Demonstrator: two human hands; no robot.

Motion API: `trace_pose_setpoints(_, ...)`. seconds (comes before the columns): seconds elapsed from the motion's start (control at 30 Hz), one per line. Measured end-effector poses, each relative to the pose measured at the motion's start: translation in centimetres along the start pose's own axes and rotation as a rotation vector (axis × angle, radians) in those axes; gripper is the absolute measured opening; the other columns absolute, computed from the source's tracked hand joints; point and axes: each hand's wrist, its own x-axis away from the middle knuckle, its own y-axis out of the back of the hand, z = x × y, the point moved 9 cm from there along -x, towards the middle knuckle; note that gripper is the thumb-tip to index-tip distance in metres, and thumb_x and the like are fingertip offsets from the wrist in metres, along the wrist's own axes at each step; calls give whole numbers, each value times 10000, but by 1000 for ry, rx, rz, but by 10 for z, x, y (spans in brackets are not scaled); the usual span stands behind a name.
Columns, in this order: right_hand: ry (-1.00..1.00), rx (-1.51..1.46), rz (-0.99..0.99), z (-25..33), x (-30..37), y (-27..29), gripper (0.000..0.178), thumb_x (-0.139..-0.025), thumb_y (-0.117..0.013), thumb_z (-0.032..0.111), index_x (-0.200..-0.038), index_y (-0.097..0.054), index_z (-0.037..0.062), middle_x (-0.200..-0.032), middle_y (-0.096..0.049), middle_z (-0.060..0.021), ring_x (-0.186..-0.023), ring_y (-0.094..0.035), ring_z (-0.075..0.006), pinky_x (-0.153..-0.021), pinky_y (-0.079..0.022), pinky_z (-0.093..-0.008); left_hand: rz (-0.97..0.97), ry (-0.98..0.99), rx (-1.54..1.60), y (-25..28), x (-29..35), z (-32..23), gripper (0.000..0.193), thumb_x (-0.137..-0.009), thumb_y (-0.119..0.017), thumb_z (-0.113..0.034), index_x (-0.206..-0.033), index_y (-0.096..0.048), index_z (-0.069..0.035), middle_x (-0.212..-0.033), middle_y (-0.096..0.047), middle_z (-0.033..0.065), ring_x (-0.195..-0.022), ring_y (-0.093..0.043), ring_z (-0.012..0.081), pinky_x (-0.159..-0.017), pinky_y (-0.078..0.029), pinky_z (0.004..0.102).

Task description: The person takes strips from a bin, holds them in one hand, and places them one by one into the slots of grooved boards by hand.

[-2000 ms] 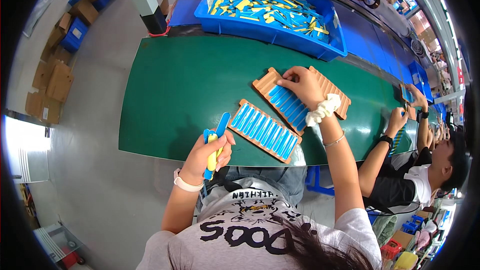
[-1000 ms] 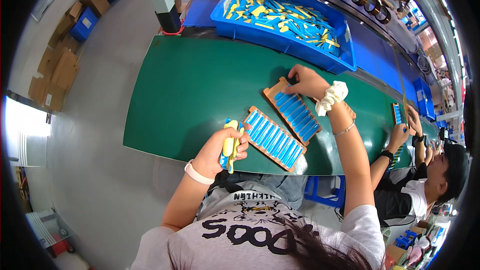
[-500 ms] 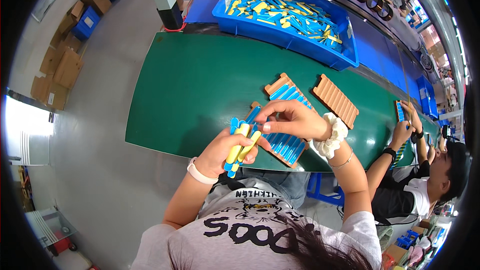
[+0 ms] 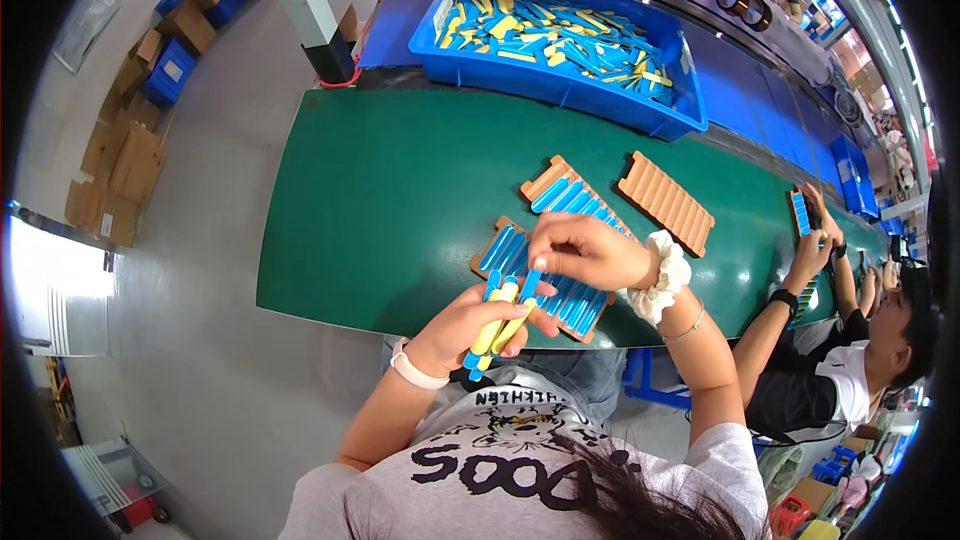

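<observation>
My left hand [image 4: 468,328] is closed round a bundle of flat, round-ended yellow and blue strips [image 4: 490,332]. At the bundle's upper end, my right hand [image 4: 580,248] pinches the tip of a blue strip [image 4: 531,283] between thumb and forefinger. Just beyond and partly under both hands lies a brown grooved tray [image 4: 484,262], its visible grooves filled with blue strips. A second grooved tray [image 4: 543,178], farther off, also bears blue strips; my right hand covers part of its near end. To its right, a third grooved tray [image 4: 668,202] has bare grooves.
A large blue bin [image 4: 560,100] heaped with loose blue and yellow strips stands along the far side of the green table [image 4: 390,190]. At right, a co-worker's hands [image 4: 818,240] work over another tray with blue strips. A white post [image 4: 300,0] rises at the table's far left corner.
Both hands have shifted slightly right and nearer me. My right hand has gone from a blue strip above the tray's left end to one at the bundle. That tray end now shows blue strips.
</observation>
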Motion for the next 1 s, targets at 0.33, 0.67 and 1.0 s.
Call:
trace_pose_setpoints(0.33,-99,-275,-149,-23,2,14,113,-884,-634,90,-955,-606,7,-874,-613,-7,-825,-562,-58,-739,-479,-221,-119,-69,-222,11,-6,-16,407,-896,-510,-158,-1246,-463,44,-986,-626,232,-564,-499,107,-524,-407,224)
trace_pose_setpoints(0.67,-191,-398,-277,-36,-10,41,132,-908,-608,122,-956,-613,-2,-874,-622,-8,-813,-567,-65,-748,-471,-225,-195,-123,-104,31,3,-23,378,-903,-514,-146,-1236,-496,30,-937,-629,210,-523,-478,95,-497,-392,226)
trace_pose_setpoints(1.0,-213,-306,-169,-34,-21,23,187,-915,-600,172,-958,-615,-9,-836,-625,-12,-770,-568,-71,-719,-479,-240,-444,-154,-236,48,3,-28,270,-941,-549,-283,-890,-520,-19,-590,-468,45,-422,-394,91,-407,-330,228)
